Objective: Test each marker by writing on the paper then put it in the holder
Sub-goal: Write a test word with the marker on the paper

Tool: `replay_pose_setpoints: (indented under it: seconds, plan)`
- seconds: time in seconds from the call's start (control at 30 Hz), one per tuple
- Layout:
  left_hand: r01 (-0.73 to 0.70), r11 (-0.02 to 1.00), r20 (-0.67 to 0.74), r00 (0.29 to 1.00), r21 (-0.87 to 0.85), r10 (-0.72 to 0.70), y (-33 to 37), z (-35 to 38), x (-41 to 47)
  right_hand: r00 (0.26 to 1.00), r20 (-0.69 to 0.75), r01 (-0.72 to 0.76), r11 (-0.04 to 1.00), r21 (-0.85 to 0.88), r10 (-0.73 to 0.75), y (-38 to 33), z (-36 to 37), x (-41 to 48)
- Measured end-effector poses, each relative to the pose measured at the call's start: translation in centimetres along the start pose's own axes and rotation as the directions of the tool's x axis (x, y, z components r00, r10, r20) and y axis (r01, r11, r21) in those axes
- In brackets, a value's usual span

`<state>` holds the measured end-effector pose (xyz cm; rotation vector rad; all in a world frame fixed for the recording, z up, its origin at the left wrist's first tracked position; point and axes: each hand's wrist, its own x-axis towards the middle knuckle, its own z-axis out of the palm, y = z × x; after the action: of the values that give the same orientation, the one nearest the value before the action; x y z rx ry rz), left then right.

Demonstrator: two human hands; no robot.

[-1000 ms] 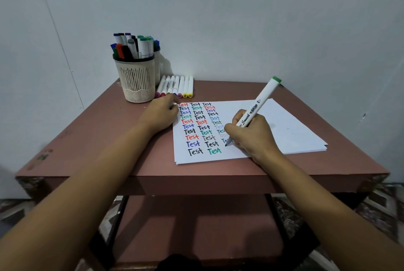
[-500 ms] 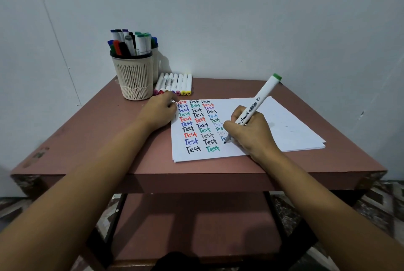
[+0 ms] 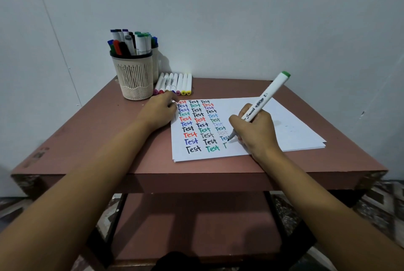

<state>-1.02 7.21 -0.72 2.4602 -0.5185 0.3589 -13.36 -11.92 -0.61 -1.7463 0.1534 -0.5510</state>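
Marker (image 3: 265, 98), green-ended, is pinched in the right hand (image 3: 255, 133), tip at the paper (image 3: 295, 126) beside a lone "T". The left hand (image 3: 157, 113), loosely curled, rests on the sheet's left edge. The reddish-brown table (image 3: 87, 144) stands against a pale wall (image 3: 240, 19), holder (image 3: 134, 78) at its back-left corner.

Dim, cool light from left; holder (image 3: 135, 78) shadow on wall (image 3: 240, 19) behind; wide-angle edge distortion; focus soft.
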Motion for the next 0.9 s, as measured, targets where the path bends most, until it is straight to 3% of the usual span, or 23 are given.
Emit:
replay_pose_setpoints:
  seconds: [0.27,0.63,0.9]
  plan:
    - [-0.004,1.0,-0.008,1.0,0.0,0.004,-0.05,0.04,-0.01,0.998,0.015,0.058,0.984,-0.168,-0.056,-0.35,0.18,-0.37]
    - [0.007,1.0,0.001,1.0,0.001,-0.007,-0.12,0.09,0.03,0.998,0.032,0.065,0.984,-0.165,-0.06,-0.3,-0.01,-0.36]
    - [0.009,1.0,0.003,1.0,0.004,-0.009,-0.18,0.13,0.09,0.993,-0.061,0.09,0.98,-0.176,-0.102,-0.37,-0.01,-0.45]
